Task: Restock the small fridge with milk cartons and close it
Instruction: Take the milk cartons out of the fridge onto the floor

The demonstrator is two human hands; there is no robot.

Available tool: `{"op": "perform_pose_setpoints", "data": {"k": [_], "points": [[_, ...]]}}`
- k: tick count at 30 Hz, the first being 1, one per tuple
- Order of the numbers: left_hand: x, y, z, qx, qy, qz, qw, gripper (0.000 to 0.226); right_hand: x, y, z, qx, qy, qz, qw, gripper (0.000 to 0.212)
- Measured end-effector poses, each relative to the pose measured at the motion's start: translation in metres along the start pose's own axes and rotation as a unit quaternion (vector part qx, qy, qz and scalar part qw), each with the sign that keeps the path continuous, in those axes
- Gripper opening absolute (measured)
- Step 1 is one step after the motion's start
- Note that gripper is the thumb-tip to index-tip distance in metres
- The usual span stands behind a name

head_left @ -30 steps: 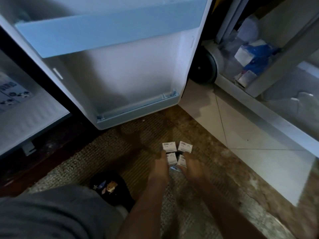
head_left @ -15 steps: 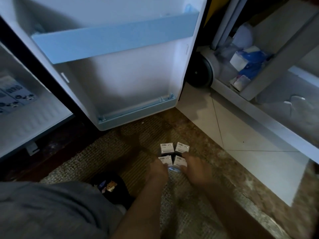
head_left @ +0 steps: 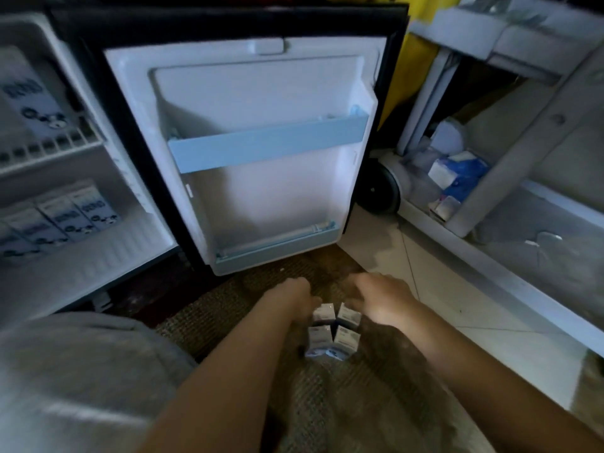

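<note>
Four small white milk cartons point(head_left: 334, 330) stand in a tight block on the brown mat. My left hand point(head_left: 292, 297) is at the block's far left corner, fingers curled down against the far-left carton; its fingertips are hidden. My right hand point(head_left: 382, 304) lies at the far right corner, its fingers stretched left and touching the far-right carton. The small fridge's door point(head_left: 261, 191) hangs wide open ahead, its blue door shelf point(head_left: 268, 145) bare. At the left, the fridge interior point(head_left: 98, 256) holds several cartons point(head_left: 68, 217) on its floor and more on a wire shelf point(head_left: 29, 103).
A white service cart point(head_left: 510, 178) with a black wheel point(head_left: 379, 191) stands at the right, holding blue and white packets point(head_left: 457, 171). White floor tiles point(head_left: 464, 308) lie between cart and mat. My grey-clad knee point(head_left: 72, 380) fills the lower left.
The view has tilted up, showing the whole door and fridge interior. Both hands have slid forward from the near pair of cartons to the far pair. The cartons stay on the mat.
</note>
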State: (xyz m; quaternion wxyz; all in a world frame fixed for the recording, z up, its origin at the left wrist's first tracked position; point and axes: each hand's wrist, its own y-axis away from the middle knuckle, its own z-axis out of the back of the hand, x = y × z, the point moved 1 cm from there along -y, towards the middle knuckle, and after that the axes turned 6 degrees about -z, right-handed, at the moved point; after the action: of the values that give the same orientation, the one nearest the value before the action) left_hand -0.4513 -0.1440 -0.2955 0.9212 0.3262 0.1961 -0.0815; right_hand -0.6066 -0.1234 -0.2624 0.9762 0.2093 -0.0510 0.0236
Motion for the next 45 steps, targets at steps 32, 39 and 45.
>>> {"op": "perform_pose_setpoints", "data": {"k": [32, 39, 45], "points": [[0.239, 0.198, 0.234, -0.45, 0.188, 0.043, 0.872, 0.035, 0.376, -0.035, 0.178, -0.171, -0.083, 0.289, 0.938, 0.031], [0.277, 0.162, 0.26, -0.474, 0.218, 0.045, 0.852, 0.042, 0.421, -0.088, 0.172, -0.246, -0.123, 0.323, 0.906, 0.059], [0.295, 0.127, 0.284, -0.483, 0.263, 0.037, 0.834, 0.066, 0.437, -0.113, 0.181, -0.331, -0.029, 0.295, 0.896, 0.062]]}}
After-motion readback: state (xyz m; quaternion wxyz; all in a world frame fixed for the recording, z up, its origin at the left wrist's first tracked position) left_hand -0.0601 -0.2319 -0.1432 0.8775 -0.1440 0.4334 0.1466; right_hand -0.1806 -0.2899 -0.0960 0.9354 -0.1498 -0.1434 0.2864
